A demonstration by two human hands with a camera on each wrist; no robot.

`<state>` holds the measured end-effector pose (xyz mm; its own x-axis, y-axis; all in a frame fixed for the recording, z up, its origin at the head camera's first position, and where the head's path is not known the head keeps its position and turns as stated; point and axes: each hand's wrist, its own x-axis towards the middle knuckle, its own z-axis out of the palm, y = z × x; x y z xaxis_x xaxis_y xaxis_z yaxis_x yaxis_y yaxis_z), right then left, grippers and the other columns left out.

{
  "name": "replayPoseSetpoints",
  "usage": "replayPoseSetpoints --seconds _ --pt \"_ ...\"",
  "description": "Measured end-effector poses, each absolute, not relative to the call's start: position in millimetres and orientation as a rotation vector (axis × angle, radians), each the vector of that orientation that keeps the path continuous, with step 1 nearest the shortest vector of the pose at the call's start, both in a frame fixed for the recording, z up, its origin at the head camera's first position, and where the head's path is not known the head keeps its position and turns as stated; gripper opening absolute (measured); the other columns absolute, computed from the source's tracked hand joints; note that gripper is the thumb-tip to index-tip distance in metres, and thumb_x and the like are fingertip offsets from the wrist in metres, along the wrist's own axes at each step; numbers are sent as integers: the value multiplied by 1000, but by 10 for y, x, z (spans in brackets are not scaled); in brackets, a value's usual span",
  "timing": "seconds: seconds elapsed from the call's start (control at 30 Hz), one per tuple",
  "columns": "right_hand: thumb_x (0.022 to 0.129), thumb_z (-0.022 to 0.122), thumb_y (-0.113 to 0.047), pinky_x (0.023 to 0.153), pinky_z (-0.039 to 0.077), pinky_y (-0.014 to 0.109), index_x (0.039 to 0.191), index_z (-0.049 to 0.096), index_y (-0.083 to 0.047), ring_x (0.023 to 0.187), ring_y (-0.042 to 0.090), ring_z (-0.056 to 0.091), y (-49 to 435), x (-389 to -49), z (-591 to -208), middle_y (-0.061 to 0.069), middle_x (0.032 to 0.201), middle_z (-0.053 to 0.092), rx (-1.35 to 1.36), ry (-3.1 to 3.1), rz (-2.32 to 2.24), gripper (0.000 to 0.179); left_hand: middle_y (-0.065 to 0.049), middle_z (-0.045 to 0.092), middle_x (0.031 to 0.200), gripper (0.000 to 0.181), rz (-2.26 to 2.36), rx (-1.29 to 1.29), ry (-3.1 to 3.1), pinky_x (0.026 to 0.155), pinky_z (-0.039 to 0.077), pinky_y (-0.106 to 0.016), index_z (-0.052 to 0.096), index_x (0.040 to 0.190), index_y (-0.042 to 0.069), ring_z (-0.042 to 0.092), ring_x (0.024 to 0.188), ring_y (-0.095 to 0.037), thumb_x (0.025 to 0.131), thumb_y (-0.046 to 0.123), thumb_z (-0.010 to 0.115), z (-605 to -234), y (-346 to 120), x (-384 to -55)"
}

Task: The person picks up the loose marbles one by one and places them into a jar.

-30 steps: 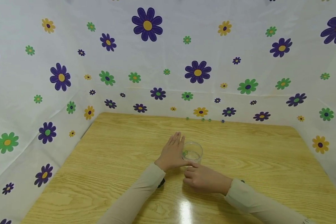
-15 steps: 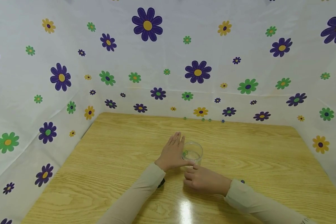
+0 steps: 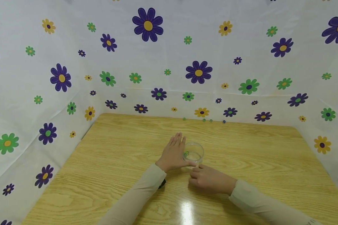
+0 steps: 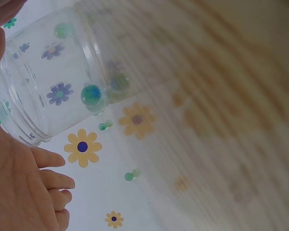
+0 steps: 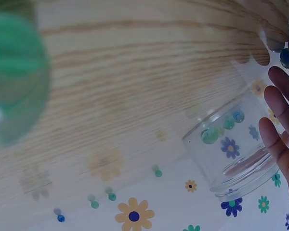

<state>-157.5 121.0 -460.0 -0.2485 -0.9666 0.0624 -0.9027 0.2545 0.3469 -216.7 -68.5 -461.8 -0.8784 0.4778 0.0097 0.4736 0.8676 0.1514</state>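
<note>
A clear round jar (image 3: pixel 193 152) stands mouth up on the table with several green and blue marbles (image 5: pixel 209 135) inside at its bottom. My left hand (image 3: pixel 171 155) lies against the jar's left side, fingers straight and thumb stretched across its front. In the left wrist view the jar's rim sits by the palm of the left hand (image 4: pixel 21 185). Just in front of the jar, my right hand (image 3: pixel 211 180) has curled fingers. A dark blue marble (image 5: pixel 288 58) is pinched at the fingertips of the right hand (image 5: pixel 286 110) in the right wrist view, low over the table.
Along the table's back edge lie a blue marble (image 3: pixel 224 122) and several green marbles (image 3: pixel 204 120). A big blurred green marble (image 5: pixel 14 79) is close to the right wrist camera. White flowered cloth (image 3: pixel 169 56) walls the table (image 3: pixel 124 140) at the back and sides.
My right hand has shifted slightly right, and its sleeve now covers the dark marble seen beside the cuff. A green marble at the back edge has rolled left. The left hand stays still.
</note>
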Motion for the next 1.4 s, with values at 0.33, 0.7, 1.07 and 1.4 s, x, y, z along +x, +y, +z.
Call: replayPoseSetpoints --seconds 0.33,0.7,1.07,1.4 --pt "85 68 -23 78 52 25 91 64 -18 85 6 59 1300 -1600 -4620 -8 89 64 1714 -2272 -396 9 -19 8 157 115 231 764 3004 121 10 -40 14 150 1 4 148 -28 74 77 53 -4597 -680 -2157" --pt "83 70 -23 69 50 23 85 64 -19 76 5 56 1346 -1600 -4604 -9 82 63 1678 -2195 -457 7 -21 11 157 114 216 761 3012 120 11 -41 15 150 0 5 147 -30 74 75 55 -4568 -667 -2146" --pt "80 71 -20 70 49 24 85 62 -18 77 7 56 1386 -1624 -4502 -8 84 63 1667 -2221 -421 10 -20 9 157 115 209 743 3003 121 9 -40 14 150 1 3 148 -28 74 77 53 -4571 -660 -2151" --pt "79 75 -23 72 52 24 87 66 -17 80 8 60 1407 -1685 -4300 -7 85 66 1612 -2183 -378 14 -19 7 158 114 200 731 2991 121 8 -40 13 150 1 2 148 -27 74 77 52 -4569 -657 -2147"
